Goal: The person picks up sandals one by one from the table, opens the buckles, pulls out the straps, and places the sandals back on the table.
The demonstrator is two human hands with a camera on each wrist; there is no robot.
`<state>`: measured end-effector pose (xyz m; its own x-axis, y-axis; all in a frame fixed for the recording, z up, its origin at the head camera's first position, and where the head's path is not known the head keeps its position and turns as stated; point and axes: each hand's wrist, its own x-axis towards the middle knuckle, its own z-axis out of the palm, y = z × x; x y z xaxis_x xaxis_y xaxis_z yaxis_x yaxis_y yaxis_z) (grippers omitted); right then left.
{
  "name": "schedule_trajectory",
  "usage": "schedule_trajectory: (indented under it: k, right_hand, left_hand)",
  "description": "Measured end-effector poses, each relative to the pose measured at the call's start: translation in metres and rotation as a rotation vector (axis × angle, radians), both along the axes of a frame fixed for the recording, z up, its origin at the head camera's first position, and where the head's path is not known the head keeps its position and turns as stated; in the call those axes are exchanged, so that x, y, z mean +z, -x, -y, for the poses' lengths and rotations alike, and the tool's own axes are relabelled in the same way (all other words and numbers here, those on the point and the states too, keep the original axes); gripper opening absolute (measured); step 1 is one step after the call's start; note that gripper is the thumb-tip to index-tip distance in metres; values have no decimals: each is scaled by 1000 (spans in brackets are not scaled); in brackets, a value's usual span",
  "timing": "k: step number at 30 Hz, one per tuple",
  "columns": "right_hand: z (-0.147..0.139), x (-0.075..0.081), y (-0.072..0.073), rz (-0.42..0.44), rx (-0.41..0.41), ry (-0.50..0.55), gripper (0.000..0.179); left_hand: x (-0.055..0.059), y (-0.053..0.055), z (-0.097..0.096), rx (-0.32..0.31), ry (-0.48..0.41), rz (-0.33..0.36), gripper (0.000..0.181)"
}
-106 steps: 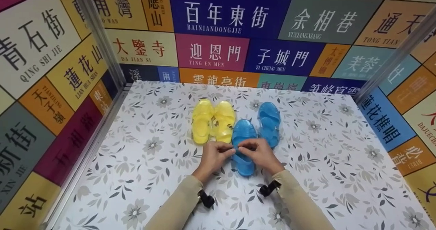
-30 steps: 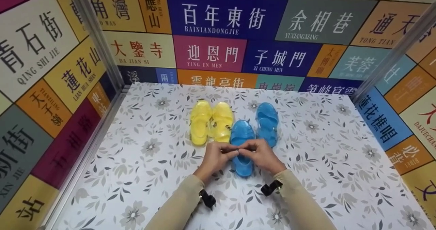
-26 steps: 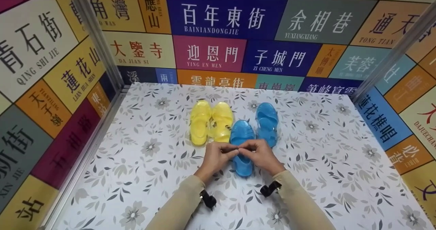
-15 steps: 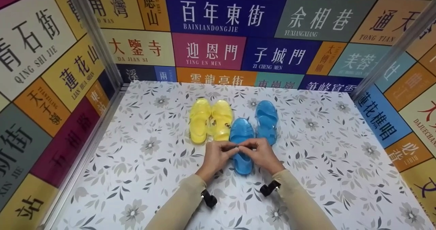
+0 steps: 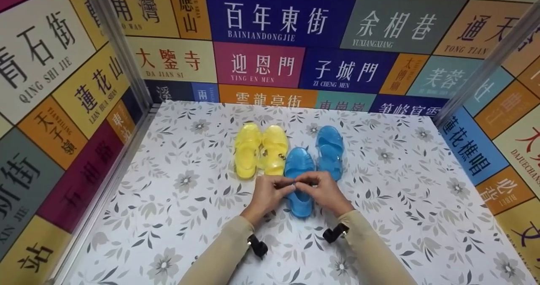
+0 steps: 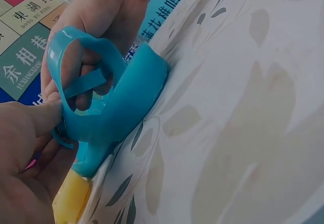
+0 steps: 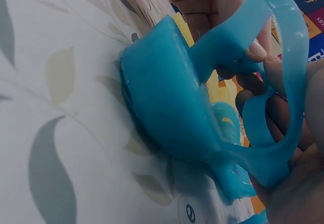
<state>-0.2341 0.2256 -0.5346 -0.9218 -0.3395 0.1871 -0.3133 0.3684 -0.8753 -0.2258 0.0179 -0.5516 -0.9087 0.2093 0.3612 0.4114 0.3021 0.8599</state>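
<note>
In the head view, both hands meet above a blue sandal (image 5: 299, 161) that lies flat with its heel towards the person. My left hand (image 5: 266, 194) pinches the sandal's ankle strap at thumb and fingertips. Opposite it, my right hand (image 5: 324, 190) pinches the strap too, its fingertips touching those of the left. The left wrist view shows the raised strap (image 6: 63, 64) looped above the heel. From the right wrist, the strap (image 7: 296, 47) arches over the heel cup (image 7: 162, 87). The fingers partly hide its joined ends, so I cannot tell whether it is fastened.
A second blue sandal (image 5: 330, 150) lies to the right and farther back. Two yellow sandals (image 5: 247, 150) sit side by side at the left, close to the blue one. A floral cloth (image 5: 190, 226) covers the table, and sign-printed panels (image 5: 282, 14) wall it in.
The fingertips of the two hands, slightly apart 3.5 seconds ago, have come together at the strap. Over the last second the hands have barely moved, and the sandals lie where they were.
</note>
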Motion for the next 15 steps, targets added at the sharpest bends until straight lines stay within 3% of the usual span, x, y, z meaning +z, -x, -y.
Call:
schedule_trajectory:
  k: [6,15]
  right_hand:
    - [0,4,0,62,-9,-4,14]
    - [1,-1,2,-46,4,-36,11]
  left_hand:
    - [0,0,1,-16,29,17,15]
    - [0,1,6,-71,-23,39,15]
